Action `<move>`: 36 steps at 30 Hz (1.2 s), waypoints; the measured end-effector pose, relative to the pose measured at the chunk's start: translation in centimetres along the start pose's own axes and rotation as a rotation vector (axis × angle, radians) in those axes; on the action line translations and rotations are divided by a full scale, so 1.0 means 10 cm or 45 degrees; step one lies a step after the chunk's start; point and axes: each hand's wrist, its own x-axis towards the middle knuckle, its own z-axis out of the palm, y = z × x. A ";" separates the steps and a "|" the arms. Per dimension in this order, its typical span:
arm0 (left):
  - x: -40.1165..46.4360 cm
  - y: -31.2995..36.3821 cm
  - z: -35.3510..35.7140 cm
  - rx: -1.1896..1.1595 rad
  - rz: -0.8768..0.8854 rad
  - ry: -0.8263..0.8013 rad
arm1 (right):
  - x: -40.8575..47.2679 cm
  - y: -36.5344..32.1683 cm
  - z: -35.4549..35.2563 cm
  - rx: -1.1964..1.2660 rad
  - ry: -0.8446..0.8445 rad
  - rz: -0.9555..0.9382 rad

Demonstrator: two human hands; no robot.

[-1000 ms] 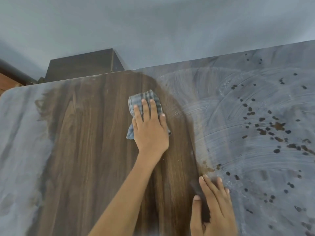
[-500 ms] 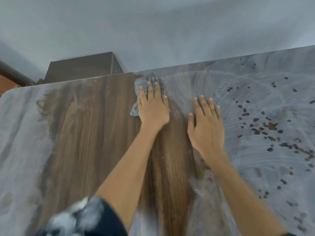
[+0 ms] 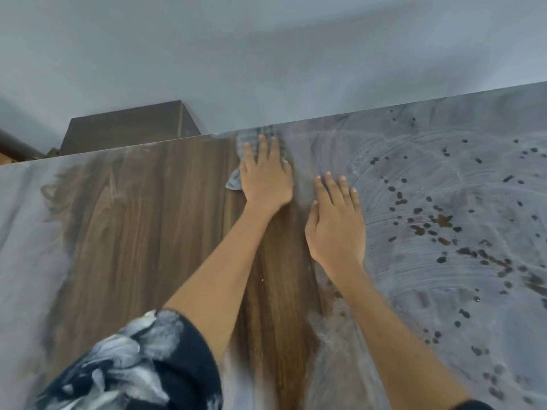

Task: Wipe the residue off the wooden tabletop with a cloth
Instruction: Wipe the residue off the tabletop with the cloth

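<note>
The wooden tabletop [image 3: 154, 232] shows bare brown grain in its middle. Pale grey residue [image 3: 429, 179] with smear marks and dark spots covers its right part, and more grey film lies along the left side. My left hand [image 3: 266, 176] presses flat, fingers straight, on a blue checked cloth [image 3: 251, 137] at the table's far edge. Most of the cloth is hidden under that hand. My right hand [image 3: 336, 226] lies flat on the tabletop just right of the left hand, at the border of the residue, fingers spread and holding nothing.
A dark wooden cabinet [image 3: 127, 125] stands behind the table at the far left. A plain grey wall [image 3: 266, 54] rises beyond the far edge. My dark patterned sleeve [image 3: 133, 368] fills the lower left.
My left hand has pushed the cloth away from me up to the far edge. My right hand moved from the near part of the table forward to beside the left hand.
</note>
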 end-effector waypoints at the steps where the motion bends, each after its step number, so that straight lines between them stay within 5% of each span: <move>1: -0.10 0.09 0.05 0.007 0.173 0.002 | -0.01 0.00 -0.01 0.016 0.012 0.000; 3: -0.06 0.11 0.05 0.043 0.492 -0.066 | -0.01 0.01 -0.03 0.057 0.005 0.030; 5: 0.28 -0.02 0.04 0.090 0.536 -0.087 | -0.01 0.03 -0.05 0.099 -0.034 0.068; 12: 0.06 -0.19 0.10 0.067 -0.193 0.049 | -0.01 0.05 -0.10 0.160 -0.067 0.018; 17: -0.58 0.08 0.15 0.036 0.378 -0.016 | 0.03 0.12 -0.21 0.238 -0.103 -0.027; 20: -0.21 0.00 0.04 0.096 0.629 -0.077 | 0.08 0.32 -0.35 0.122 -0.196 -0.211; 26: 0.30 0.10 0.01 -0.025 -0.258 0.001 | 0.08 0.68 -0.71 0.033 -0.244 -0.264; 32: -0.52 0.68 0.17 0.001 0.491 -0.102 | -0.07 0.94 -0.80 0.015 -0.317 -0.271; 36: -1.07 0.46 0.07 0.041 0.426 -0.127 | -0.11 1.07 -0.77 0.077 -0.296 -0.246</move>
